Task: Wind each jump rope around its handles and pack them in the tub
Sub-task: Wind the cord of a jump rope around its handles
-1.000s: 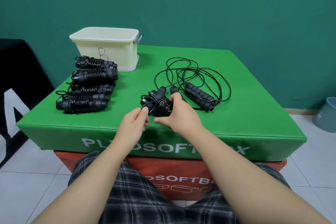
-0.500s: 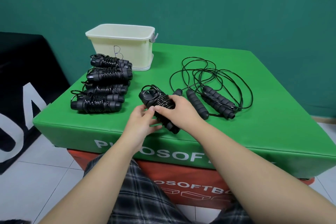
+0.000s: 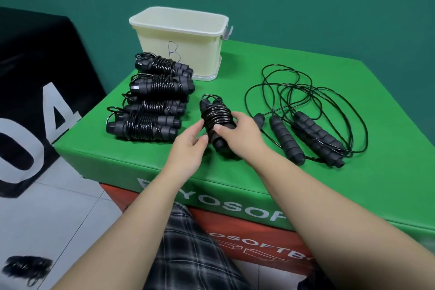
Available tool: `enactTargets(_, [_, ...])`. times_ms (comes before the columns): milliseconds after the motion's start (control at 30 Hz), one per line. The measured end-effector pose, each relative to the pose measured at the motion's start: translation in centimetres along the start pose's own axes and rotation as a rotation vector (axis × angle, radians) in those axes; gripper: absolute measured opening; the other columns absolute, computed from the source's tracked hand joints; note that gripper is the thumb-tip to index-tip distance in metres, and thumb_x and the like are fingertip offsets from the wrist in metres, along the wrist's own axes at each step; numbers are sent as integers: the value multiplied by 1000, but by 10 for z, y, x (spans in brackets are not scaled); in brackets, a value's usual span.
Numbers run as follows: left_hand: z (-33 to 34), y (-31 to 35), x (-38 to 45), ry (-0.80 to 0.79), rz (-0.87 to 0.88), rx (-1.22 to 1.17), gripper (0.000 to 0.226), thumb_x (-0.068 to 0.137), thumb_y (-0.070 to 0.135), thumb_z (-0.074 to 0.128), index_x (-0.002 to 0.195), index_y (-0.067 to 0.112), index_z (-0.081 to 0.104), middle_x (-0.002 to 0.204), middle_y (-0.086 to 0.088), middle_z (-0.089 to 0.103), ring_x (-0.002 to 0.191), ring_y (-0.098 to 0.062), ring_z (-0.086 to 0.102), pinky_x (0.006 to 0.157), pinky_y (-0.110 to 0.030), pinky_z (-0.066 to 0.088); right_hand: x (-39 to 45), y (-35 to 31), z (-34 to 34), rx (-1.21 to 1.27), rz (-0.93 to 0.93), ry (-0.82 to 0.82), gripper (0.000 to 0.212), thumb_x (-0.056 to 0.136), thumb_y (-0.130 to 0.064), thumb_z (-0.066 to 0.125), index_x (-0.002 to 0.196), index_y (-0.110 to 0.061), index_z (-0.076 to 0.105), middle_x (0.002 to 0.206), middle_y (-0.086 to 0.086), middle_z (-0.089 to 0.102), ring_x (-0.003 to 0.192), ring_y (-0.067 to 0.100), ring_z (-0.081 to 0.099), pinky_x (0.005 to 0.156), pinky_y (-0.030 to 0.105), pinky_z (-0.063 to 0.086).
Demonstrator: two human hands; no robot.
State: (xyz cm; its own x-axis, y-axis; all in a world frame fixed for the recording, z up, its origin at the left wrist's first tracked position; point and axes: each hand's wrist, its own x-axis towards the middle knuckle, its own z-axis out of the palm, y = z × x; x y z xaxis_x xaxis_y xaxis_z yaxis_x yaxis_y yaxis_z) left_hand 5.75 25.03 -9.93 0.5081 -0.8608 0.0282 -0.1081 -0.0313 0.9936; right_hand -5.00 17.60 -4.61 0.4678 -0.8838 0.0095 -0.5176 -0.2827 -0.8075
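Black wound rope bundle (image 3: 217,122) sits mid-tabletop, near front edge; right hand (image 3: 237,134) grip curled round it, left hand (image 3: 188,146) fingers loose, touching its side. Risk: coils spring off if let go w/o tucking the end. Loose ropes (image 3: 308,110) right could snag. Four wound bundles (image 3: 150,101) crowd left; tub (image 3: 181,40) open beyond.

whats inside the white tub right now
Only the rim and near wall of the white tub, marked B, show from this angle; its inside is hidden. Four wound ropes lie in front of it on the green box.
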Motion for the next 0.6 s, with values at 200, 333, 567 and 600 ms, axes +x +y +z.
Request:
enactTargets(200, [-10,-17,11,1,48,242,46,96,4,45,141,15,41,138,3,47,127,-6,43,109,-25,32,38,-1,32,156,117,49,50,92,-21,61,136,-4,44,129,10,57,118,24,54,95,25,38])
enactTargets(333, [-15,-20,15,49,55,241,43,96,4,45,138,15,46,135,3,51,123,-5,48,105,-20,34,67,-4,45,242,178,27,44,93,-12,55,134,-6,43,117,7,57,103,20,53,87,23,37])
enactTargets(567, [-16,-21,13,108,63,123,35,95,6,49,109,37,59,117,9,64,113,0,57,103,-29,43,102,1,54,354,175,17,37,92,-8,47,129,-12,44,109,2,54,92,16,47,72,18,33])
enactTargets(600, [-16,-22,13,115,64,101,36,95,7,49,105,40,59,115,9,65,113,-2,58,103,-33,44,106,1,55,344,167,20,40,94,-10,48,133,-8,42,111,2,52,94,16,47,75,18,33])
